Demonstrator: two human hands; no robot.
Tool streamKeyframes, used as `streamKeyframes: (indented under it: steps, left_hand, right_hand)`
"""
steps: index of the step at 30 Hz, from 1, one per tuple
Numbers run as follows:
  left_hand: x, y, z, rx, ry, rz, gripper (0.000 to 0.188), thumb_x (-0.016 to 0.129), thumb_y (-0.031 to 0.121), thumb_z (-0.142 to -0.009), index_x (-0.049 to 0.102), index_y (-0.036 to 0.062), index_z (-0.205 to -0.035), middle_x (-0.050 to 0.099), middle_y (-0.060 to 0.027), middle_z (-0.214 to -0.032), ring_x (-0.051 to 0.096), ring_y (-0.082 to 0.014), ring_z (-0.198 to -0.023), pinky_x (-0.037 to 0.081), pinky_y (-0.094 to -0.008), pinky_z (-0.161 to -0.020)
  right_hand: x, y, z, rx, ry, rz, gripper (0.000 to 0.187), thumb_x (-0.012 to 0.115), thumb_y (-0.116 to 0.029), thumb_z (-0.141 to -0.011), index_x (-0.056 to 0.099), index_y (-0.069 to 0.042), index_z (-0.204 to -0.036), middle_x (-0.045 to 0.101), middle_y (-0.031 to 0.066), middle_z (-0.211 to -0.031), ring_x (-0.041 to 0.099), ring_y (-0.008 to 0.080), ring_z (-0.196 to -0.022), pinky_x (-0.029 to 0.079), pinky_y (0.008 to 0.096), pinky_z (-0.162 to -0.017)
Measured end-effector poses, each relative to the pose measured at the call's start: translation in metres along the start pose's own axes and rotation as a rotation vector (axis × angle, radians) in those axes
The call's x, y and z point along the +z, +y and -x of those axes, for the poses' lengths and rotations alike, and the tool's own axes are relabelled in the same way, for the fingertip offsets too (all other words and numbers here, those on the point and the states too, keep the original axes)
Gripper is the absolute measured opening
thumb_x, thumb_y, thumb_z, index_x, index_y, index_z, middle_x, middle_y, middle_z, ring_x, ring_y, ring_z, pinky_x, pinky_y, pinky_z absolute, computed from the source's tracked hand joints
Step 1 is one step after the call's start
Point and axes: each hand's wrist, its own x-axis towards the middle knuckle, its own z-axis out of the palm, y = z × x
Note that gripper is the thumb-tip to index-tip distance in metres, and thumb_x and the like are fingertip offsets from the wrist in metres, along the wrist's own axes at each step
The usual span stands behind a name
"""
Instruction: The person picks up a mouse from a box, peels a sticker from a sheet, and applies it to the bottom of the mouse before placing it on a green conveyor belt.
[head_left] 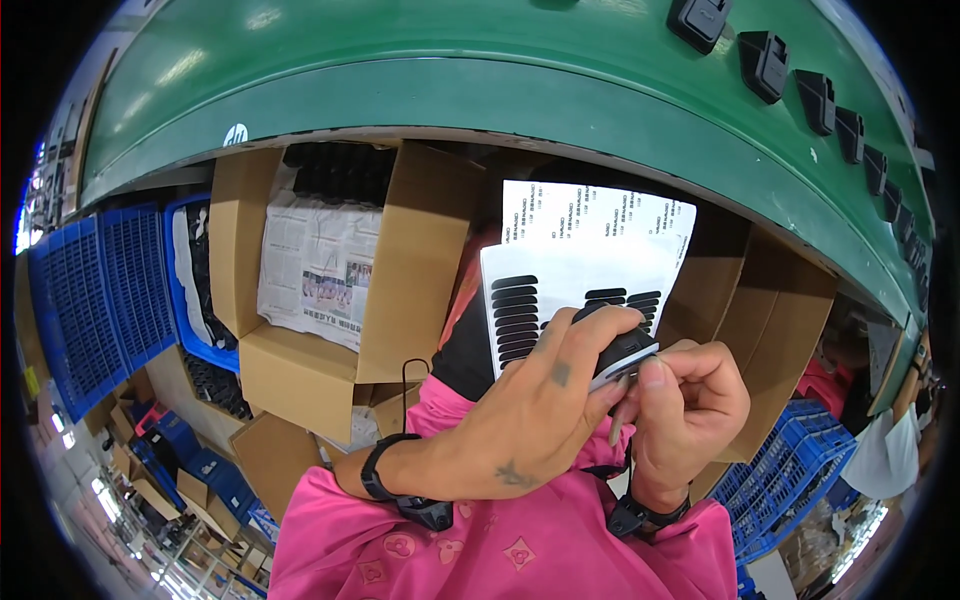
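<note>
My left hand (pixel 545 400) is closed around a small black plastic part (pixel 628 347) with a pale grey edge, held above my lap. The thumb and index finger of my right hand (pixel 695 400) pinch together at that edge; whatever sits between them is too small to make out. Under my hands lies a white sheet (pixel 492 270) bearing rows of black rounded strips (pixel 516 310). A backing sheet with repeated print (pixel 600 212) shows beyond it.
A green bench (pixel 400 90) runs across the far side, with several black plastic parts (pixel 765 68) lined up at right. An open carton (pixel 420 260) with newspaper (pixel 318 265) stands at left, another carton (pixel 780 300) at right. Blue crates (pixel 105 300) flank both sides.
</note>
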Motion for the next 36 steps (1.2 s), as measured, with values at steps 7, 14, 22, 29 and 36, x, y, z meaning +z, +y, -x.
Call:
streamKeyframes:
  steps: [7,14,22,29,36]
  left_hand:
    - [-0.003,-0.007,-0.001,0.072,0.063,0.120,0.048,0.052,0.010,-0.094,0.028,0.0020,-0.135,0.050,-0.0189,-0.103,0.058,-0.0268,-0.073,0.048,-0.0334,-0.066]
    - [-0.012,0.000,-0.002,-0.356,-0.107,0.652,0.045,0.046,0.016,-0.098,0.024,0.0053,-0.135,0.052,-0.0081,-0.097,0.050,-0.0101,-0.067,0.042,-0.0223,-0.057]
    - [-0.023,-0.012,0.018,-0.354,-0.124,0.381,0.039,0.049,0.019,-0.097,0.035,0.0049,-0.131,0.054,-0.0081,-0.101,0.053,-0.0100,-0.076,0.047,-0.0251,-0.066]
    - [-0.042,-0.037,0.045,-0.265,0.222,0.493,0.053,0.056,0.016,-0.089,0.030,0.0030,-0.133,0.057,-0.0148,-0.109,0.058,-0.0165,-0.094,0.050,-0.0278,-0.078]
    - [-0.050,-0.024,0.034,-0.277,0.214,0.737,0.064,0.055,0.008,-0.085,0.023,0.0071,-0.140,0.050,-0.0190,-0.125,0.063,-0.0235,-0.092,0.053,-0.0327,-0.076]
  right_hand:
    - [-0.019,0.016,-0.004,-0.002,-0.057,-0.102,0.015,0.065,0.005,-0.084,0.052,0.001,-0.078,0.058,0.0055,-0.068,0.049,0.0033,-0.052,0.037,0.0169,-0.045]
    - [-0.016,0.016,-0.001,0.068,0.010,-0.173,0.014,0.063,0.002,-0.086,0.051,0.000,-0.078,0.056,0.0028,-0.067,0.046,0.0023,-0.054,0.036,0.0169,-0.048]
    - [-0.017,0.028,-0.004,0.099,-0.296,0.163,0.010,0.060,-0.005,-0.089,0.058,0.001,-0.082,0.056,0.0020,-0.072,0.048,0.0043,-0.057,0.036,0.0188,-0.050]
    - [0.011,0.046,-0.016,-0.480,-0.232,0.776,0.030,0.069,0.002,-0.076,0.064,0.001,-0.106,0.056,0.0097,-0.085,0.055,0.0178,-0.067,0.045,0.0276,-0.059]
    - [0.036,0.057,-0.018,-0.568,-0.268,1.001,0.047,0.070,0.003,-0.070,0.063,-0.005,-0.116,0.052,0.0126,-0.099,0.050,0.0289,-0.090,0.044,0.0378,-0.075]
